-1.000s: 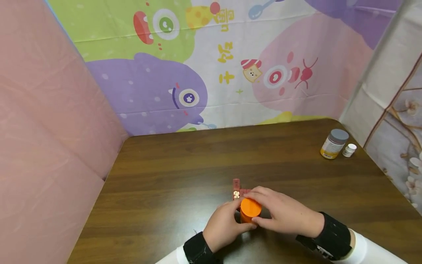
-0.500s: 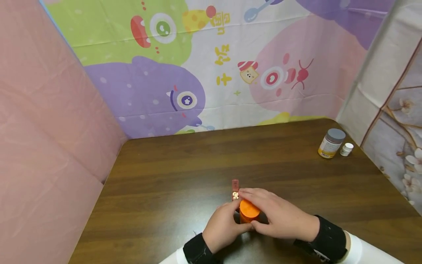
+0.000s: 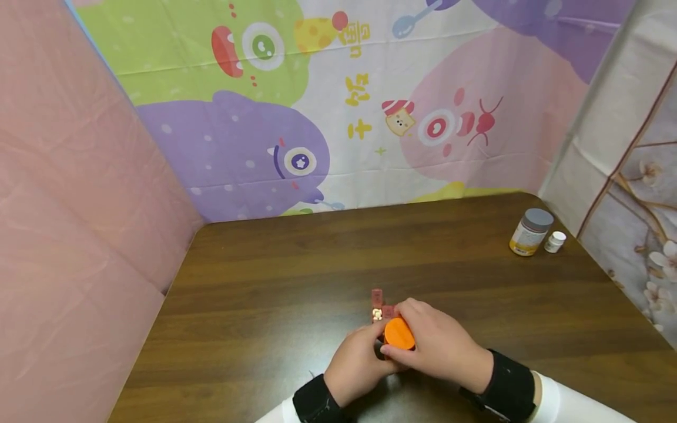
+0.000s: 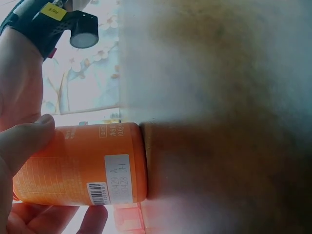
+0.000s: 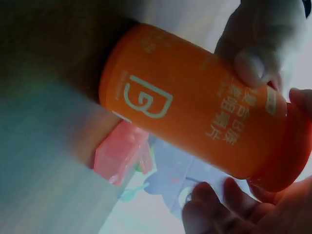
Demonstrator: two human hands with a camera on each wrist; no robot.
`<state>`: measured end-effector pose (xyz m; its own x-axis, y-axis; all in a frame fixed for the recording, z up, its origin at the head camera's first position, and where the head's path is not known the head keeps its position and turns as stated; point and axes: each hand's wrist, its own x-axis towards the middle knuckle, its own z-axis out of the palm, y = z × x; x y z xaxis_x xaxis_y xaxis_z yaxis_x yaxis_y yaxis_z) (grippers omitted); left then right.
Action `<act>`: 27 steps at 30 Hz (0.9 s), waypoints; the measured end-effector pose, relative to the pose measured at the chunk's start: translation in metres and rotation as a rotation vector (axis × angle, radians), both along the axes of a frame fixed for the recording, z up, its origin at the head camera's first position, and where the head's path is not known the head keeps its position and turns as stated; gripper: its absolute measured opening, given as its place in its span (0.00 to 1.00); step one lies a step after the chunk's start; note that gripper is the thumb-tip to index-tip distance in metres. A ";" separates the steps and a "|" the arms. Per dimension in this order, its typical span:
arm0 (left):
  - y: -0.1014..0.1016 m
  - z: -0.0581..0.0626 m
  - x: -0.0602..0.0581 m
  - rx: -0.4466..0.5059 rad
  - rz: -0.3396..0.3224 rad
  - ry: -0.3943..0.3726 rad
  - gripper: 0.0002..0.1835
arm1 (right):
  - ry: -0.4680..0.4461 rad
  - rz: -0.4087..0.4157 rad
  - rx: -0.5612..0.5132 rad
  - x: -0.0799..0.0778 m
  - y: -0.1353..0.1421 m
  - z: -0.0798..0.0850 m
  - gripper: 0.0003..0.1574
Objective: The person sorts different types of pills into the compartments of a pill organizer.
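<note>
An orange bottle (image 5: 190,107) with printed labels stands on the table between both hands. My left hand (image 3: 355,363) grips its body; the left wrist view shows the thumb on one side of the bottle (image 4: 80,163) and fingers on the other. My right hand (image 3: 444,343) holds the orange cap (image 3: 399,333), thumb on the near side and fingers on the far side. Just beyond the bottle lies a translucent red pill box (image 3: 377,298), a lid raised and pale tablets in one compartment. The hands and bottle hide part of this box.
A grey-lidded jar (image 3: 530,232) and a small white bottle (image 3: 555,242) stand at the back right of the wooden table (image 3: 254,305). Cartoon-print cloth (image 3: 365,164) hangs behind the table, with pink cloth (image 3: 79,235) on the left.
My right thumb has slid left along the cap's near side, while the fingers swung over the far side and back right, uncovering more of the pill box. The left hand keeps its hold.
</note>
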<state>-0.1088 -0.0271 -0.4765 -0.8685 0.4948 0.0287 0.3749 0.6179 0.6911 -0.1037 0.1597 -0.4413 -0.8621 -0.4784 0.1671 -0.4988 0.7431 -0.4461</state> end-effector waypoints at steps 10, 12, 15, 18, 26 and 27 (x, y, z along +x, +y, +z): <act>-0.002 -0.003 0.002 0.021 -0.034 0.036 0.31 | 0.038 0.383 -0.048 0.000 0.022 0.016 0.36; -0.002 -0.003 0.002 0.024 -0.036 0.028 0.31 | 0.026 0.373 -0.036 -0.001 0.023 0.016 0.33; -0.002 -0.003 0.002 0.013 -0.035 0.015 0.32 | 0.022 0.312 -0.032 -0.002 0.019 0.014 0.29; -0.003 -0.002 0.002 0.020 -0.029 0.012 0.31 | 0.052 0.201 -0.010 -0.003 0.011 0.011 0.26; -0.002 -0.001 0.000 0.020 -0.026 0.046 0.29 | 0.038 0.128 0.000 -0.001 0.009 0.009 0.36; -0.003 -0.001 0.000 0.014 -0.024 0.049 0.30 | 0.034 0.184 -0.013 -0.001 0.012 0.011 0.36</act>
